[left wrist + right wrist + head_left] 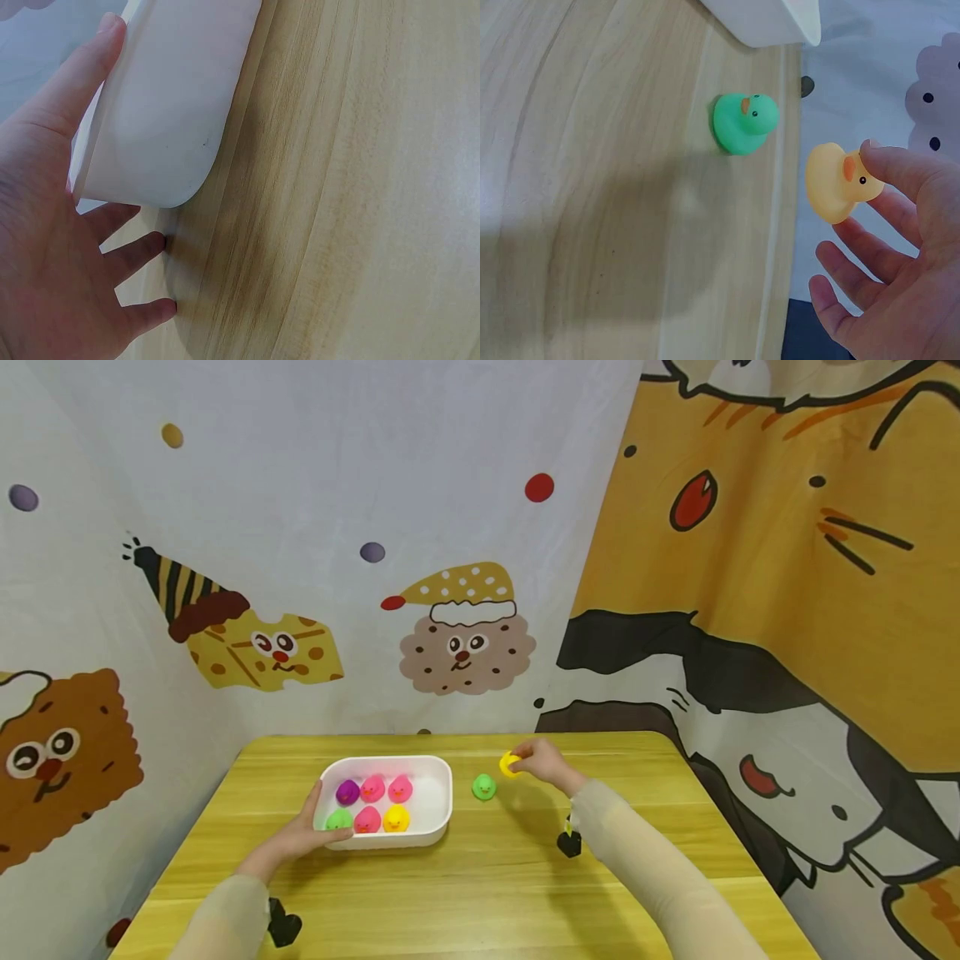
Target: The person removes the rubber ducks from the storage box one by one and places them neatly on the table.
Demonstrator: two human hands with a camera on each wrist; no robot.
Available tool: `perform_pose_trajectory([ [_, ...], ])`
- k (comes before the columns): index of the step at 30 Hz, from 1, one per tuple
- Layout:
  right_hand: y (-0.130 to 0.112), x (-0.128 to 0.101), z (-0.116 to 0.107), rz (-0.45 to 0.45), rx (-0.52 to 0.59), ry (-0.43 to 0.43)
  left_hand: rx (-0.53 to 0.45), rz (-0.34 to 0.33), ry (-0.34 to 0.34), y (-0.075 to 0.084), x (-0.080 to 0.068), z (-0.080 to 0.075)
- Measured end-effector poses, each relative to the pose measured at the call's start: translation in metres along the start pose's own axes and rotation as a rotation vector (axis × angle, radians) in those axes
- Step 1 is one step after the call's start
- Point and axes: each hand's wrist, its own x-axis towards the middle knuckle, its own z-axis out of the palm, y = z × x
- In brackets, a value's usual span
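Observation:
My left hand (303, 835) rests at the near left corner of a white plastic tub (433, 835), its straight thumb along the front rim. In the left wrist view its other fingers (135, 257) spread beside the tub's end wall. Inside the tub sit several small rubber ducks: purple, pink, green and a yellow one (396, 818). My right hand (546, 762) pinches another yellow rubber duck (827, 184) between thumb and fingers, raised above the table. A green rubber duck (483, 787) stands on the table between the tub and the right hand.
Everything stands on a wood-grain table (480, 893). Its far edge meets a hanging cartoon-print cloth (360, 693), and more cloth hangs at both sides. Each wrist has a small black device, one by the left sleeve (236, 910).

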Motion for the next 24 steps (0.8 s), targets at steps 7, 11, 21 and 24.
perform_pose_trajectory([
  [7,0.011,-0.003,0.000,-0.005,0.029,-0.008,-0.001,0.017,0.000,0.001,0.000,0.000],
  [11,0.017,-0.003,0.002,-0.016,0.018,-0.010,-0.016,0.033,-0.006,-0.001,0.000,0.000],
  [21,0.027,-0.002,0.004,0.014,0.023,0.017,-0.007,0.027,0.007,-0.003,0.002,0.000],
  [24,0.032,-0.002,0.006,0.037,0.027,0.017,-0.013,0.026,0.004,-0.002,0.001,0.000],
])
